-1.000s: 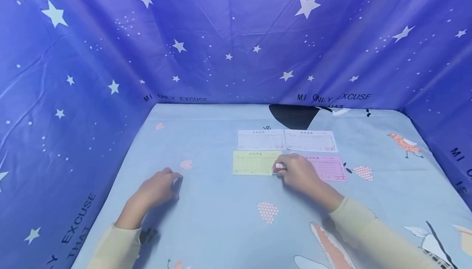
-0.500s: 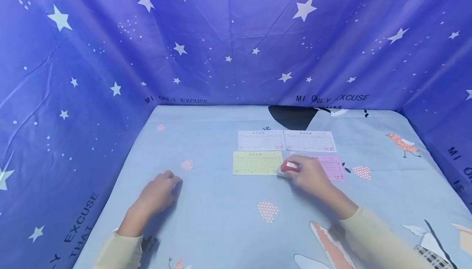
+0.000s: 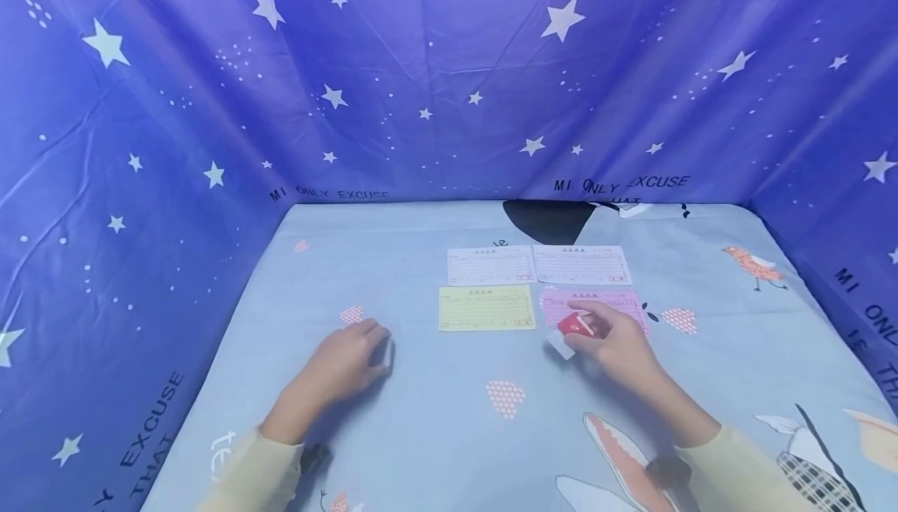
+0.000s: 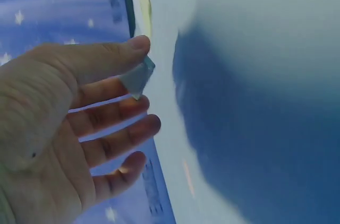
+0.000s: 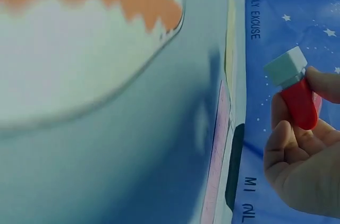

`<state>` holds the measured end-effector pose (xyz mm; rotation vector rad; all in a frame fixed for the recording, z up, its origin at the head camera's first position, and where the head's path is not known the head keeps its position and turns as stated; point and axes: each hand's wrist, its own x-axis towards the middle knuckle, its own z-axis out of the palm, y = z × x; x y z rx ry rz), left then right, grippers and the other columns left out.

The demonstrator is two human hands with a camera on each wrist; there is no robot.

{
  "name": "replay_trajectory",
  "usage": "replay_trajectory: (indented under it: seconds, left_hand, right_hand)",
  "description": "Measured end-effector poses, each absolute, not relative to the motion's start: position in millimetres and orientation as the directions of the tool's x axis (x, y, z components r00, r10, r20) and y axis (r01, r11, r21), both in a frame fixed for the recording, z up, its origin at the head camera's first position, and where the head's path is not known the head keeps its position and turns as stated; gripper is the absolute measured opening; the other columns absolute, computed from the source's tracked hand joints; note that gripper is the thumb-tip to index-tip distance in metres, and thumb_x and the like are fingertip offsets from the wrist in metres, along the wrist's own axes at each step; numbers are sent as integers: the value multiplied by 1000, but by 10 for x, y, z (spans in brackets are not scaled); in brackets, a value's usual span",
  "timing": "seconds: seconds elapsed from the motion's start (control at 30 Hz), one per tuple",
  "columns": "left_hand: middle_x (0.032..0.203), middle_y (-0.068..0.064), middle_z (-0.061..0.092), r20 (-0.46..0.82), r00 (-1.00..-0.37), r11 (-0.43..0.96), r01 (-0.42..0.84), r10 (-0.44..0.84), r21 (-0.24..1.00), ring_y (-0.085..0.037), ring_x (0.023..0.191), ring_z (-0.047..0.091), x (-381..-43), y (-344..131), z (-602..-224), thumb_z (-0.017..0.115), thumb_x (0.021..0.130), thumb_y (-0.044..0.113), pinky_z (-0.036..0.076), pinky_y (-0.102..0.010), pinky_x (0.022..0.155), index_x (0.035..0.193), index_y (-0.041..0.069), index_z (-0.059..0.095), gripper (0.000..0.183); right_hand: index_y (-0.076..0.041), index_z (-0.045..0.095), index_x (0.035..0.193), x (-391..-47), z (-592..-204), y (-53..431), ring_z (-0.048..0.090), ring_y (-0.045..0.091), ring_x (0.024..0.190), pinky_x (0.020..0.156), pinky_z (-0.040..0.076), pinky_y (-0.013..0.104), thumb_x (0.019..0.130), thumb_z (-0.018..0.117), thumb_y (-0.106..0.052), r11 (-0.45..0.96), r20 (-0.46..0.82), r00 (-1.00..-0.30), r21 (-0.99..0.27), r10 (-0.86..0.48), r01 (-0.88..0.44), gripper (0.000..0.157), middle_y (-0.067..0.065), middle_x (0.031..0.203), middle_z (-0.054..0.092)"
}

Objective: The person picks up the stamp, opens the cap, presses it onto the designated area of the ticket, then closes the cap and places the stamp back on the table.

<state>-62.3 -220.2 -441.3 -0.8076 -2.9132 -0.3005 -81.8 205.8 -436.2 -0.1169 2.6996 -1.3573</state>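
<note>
My right hand [image 3: 623,344] pinches a hand stamp [image 3: 575,325] over the front left part of a pink slip [image 3: 561,301]. In the right wrist view the stamp's red handle [image 5: 300,104] and pale block-shaped end [image 5: 287,67] show. Thumb and index finger of my left hand [image 3: 340,368] pinch a small translucent cap [image 4: 138,78] above the cloth, its other fingers loosely spread. Left of the pink slip lies a yellow slip [image 3: 484,309] with a red mark at its lower right corner. Behind them lie two white slips [image 3: 489,266], also red-marked.
A light blue cloth [image 3: 407,411] with printed animals and dotted strawberries covers the table. Purple-blue curtains [image 3: 393,68] with white stars rise along the back and both sides.
My right hand has lifted the stamp off the yellow slip's corner and moved right, tilting it. A red mark now shows on that corner. My left hand has shifted right with the cap.
</note>
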Motion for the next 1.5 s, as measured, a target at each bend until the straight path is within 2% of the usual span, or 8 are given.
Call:
replay_trajectory:
  seconds: [0.13,0.3,0.47,0.67,0.87,1.27,1.5]
  left_hand:
    - [107,-7,69,233,-785,766,615,573,188,-24,95,68,-685,-1851,-4378,82,80,24,57,-38,85,115,3,69,43]
    - [115,-7,69,418,-680,635,726,602,265,-18,93,70,-736,-1437,-4275,85,81,25,57,-31,84,122,2,67,50]
    - [121,-10,68,540,-570,488,818,619,305,-15,91,70,-773,-1110,-4178,84,83,23,54,-25,89,126,0,65,53]
    - [120,-12,68,629,-482,403,872,609,277,-13,89,70,-791,-885,-4208,86,80,19,53,-19,88,126,-1,64,55]
    - [119,-15,68,691,-442,377,890,572,257,-14,85,71,-772,-765,-4309,86,79,17,53,-18,86,127,-4,63,57]
    - [118,-13,69,708,-416,384,897,570,219,-13,83,71,-764,-701,-4316,86,79,23,53,-17,85,123,-4,66,56]
    - [118,-13,69,700,-411,392,898,584,200,-12,85,71,-758,-693,-4302,85,80,22,53,-17,86,124,-5,65,56]
  right_hand:
    - [-1,64,128,-764,-4341,2036,67,21,87,72,52,26,87,79,-12,430,-80,-984,-903,-160,3,45,11,100,71]
    - [6,61,118,-693,-4255,1902,72,16,84,76,55,30,89,76,-9,206,-133,-972,-974,-191,93,36,8,93,74]
    - [6,59,119,-611,-4123,1734,73,18,87,81,57,31,90,75,-9,93,-149,-971,-987,-189,134,37,5,98,75]
    - [12,55,121,-569,-4057,1589,73,18,88,78,59,30,89,73,-2,-14,-76,-974,-997,-212,80,39,6,100,75]
    - [11,56,117,-558,-4112,1591,74,19,85,77,59,31,88,74,-1,-23,-34,-975,-999,-221,40,36,6,97,75]
    - [12,57,118,-537,-4158,1645,74,21,85,79,60,36,88,74,1,-25,-27,-976,-999,-215,33,36,8,97,74]
    - [16,55,116,-521,-4116,1606,73,19,82,76,59,31,86,74,3,-43,-36,-979,-998,-201,45,37,10,94,73]
